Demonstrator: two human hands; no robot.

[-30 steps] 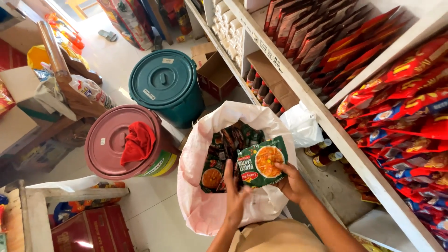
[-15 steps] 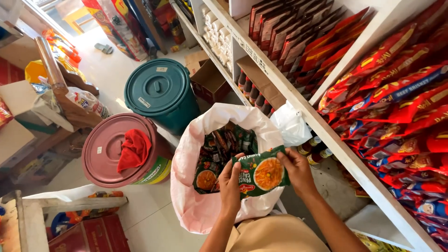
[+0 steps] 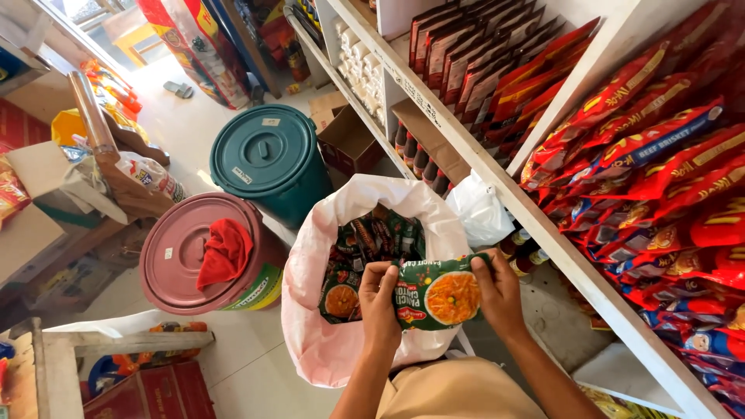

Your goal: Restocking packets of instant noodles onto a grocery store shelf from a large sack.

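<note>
Both hands hold one green noodle packet (image 3: 442, 295) level over the mouth of the open white sack (image 3: 341, 341) that stands on the floor beside the shelf (image 3: 481, 167): the left hand (image 3: 380, 299) pinches its left end, the right hand (image 3: 497, 291) its right end, each grip closed on the packet. The sack holds more green packets (image 3: 365, 248) and its soft rim sags, so a loose pinch on the slick wrapper could let the packet slide past the rim onto the floor. The sack could also slump toward the red-lidded bin (image 3: 198, 256).
</note>
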